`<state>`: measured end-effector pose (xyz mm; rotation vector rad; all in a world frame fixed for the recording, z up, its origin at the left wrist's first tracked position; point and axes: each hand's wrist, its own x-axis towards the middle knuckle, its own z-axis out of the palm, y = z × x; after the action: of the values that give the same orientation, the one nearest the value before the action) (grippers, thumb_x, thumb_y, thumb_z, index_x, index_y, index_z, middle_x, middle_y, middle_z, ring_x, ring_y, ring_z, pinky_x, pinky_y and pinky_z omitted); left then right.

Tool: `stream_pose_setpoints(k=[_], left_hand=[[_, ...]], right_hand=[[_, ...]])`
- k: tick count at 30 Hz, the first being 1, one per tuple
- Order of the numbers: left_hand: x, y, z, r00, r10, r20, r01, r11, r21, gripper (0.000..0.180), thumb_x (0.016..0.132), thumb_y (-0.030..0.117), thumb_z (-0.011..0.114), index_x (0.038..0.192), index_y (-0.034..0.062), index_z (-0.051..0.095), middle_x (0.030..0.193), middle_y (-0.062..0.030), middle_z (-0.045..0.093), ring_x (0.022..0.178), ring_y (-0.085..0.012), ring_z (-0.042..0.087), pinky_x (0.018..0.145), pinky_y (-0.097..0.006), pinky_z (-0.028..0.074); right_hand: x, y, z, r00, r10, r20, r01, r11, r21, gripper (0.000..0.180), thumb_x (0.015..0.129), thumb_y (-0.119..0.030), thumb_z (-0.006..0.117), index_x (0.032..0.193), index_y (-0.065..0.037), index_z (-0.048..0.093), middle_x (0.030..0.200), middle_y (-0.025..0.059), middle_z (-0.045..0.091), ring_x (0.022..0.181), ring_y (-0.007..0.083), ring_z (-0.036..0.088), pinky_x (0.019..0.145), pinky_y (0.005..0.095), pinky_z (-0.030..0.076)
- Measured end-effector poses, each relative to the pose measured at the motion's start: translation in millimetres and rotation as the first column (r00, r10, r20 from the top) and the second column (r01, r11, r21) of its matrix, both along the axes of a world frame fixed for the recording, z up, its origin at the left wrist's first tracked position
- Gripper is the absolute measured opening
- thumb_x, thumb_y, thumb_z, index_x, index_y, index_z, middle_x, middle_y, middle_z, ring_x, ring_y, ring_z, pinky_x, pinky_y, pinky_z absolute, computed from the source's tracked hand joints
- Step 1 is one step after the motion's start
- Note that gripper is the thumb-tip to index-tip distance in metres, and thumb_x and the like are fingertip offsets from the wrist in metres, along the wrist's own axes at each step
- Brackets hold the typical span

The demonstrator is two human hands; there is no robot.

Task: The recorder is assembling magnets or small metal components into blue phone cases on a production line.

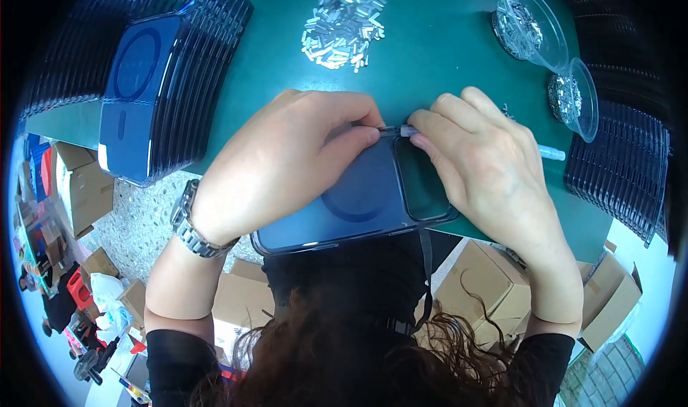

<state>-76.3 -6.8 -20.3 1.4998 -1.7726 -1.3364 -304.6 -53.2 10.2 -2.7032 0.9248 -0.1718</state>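
Observation:
A phone case [373, 192] with a dark translucent back, a ring mark and a large camera cutout lies tilted in front of me. My left hand [301, 142] grips its far edge between thumb and fingers, wrist to the left. At that same edge, my right hand [480, 145] pinches a slim pen-like tool, its pale tip touching or very close to the case's rim beside my left fingertips. The tool's light blue rear end [552, 152] sticks out past the right hand. My fingers hide most of the tool and the spot where it meets the case.
A pile of small metallic pieces [344, 30] lies on the green table [430, 20] ahead. Stacked phone cases [143, 84] stand at the left, more stacked dark cases [616, 170] at the right. Two clear round tubs [541, 30] hold shiny small parts. Cardboard boxes [480, 278] sit below the table.

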Motion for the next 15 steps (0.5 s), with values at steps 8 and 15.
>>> stream_pose_setpoints(k=[8,15], left_hand=[[4.3,6.5,0.9,0.999,0.027,0.018,-0.027,0.998,0.048,0.015,0.1,0.011,0.066,0.105,-0.0021,0.071,0.084,-0.0126,0.072,0.074,-0.0172,0.066,0.071,-0.031,0.053],[2.7,10.2,-0.6,0.999,0.029,0.015,-0.027,0.996,-0.085,0.014,0.099,0.014,0.066,0.104,0.0031,0.072,0.09,-0.0144,0.074,0.079,-0.0316,0.071,0.072,-0.037,0.054]], right_hand=[[-1.3,-30.3,4.9,0.986,-0.005,0.165,-0.047,0.949,0.313,0.019,0.092,-0.009,0.074,0.108,0.002,0.075,0.091,0.0123,0.067,0.084,0.0263,0.066,0.076,0.0372,0.052],[34.1,-58.1,-16.6,0.977,-0.018,0.213,-0.009,0.992,0.127,0.012,0.092,-0.004,0.071,0.102,-0.001,0.075,0.091,0.0132,0.068,0.08,0.0287,0.067,0.072,0.0351,0.052]])
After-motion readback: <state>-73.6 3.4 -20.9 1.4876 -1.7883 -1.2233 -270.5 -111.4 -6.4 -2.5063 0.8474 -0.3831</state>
